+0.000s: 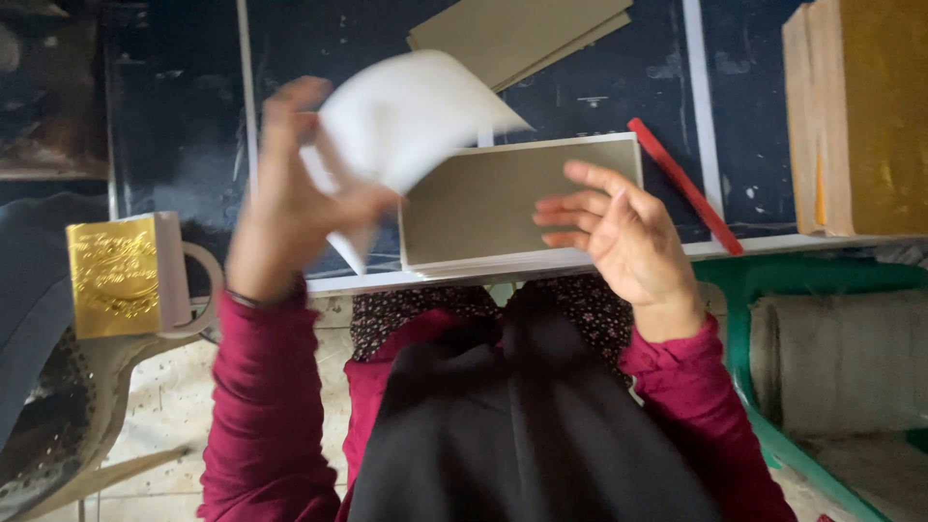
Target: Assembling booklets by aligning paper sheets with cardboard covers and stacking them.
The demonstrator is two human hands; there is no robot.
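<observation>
Your left hand (290, 193) is pinching a thin, floppy white sheet (406, 116) at its edge; right hand (619, 232) is hovering open over the stiff grey board stack (493, 203).

A bookbinding workshop: grey board stacks (517, 198), gold-foiled covers (113, 276), dark worn worktable (174, 126).

The white sheet (406, 121) in the left hand (290, 193) is motion-blurred; its edges cannot be traced. It hides the grey board stack's (522, 203) upper left corner. The tan board pile (517, 34) (top) and the gold-faced block (855, 116) are cut off by the frame edge
</observation>
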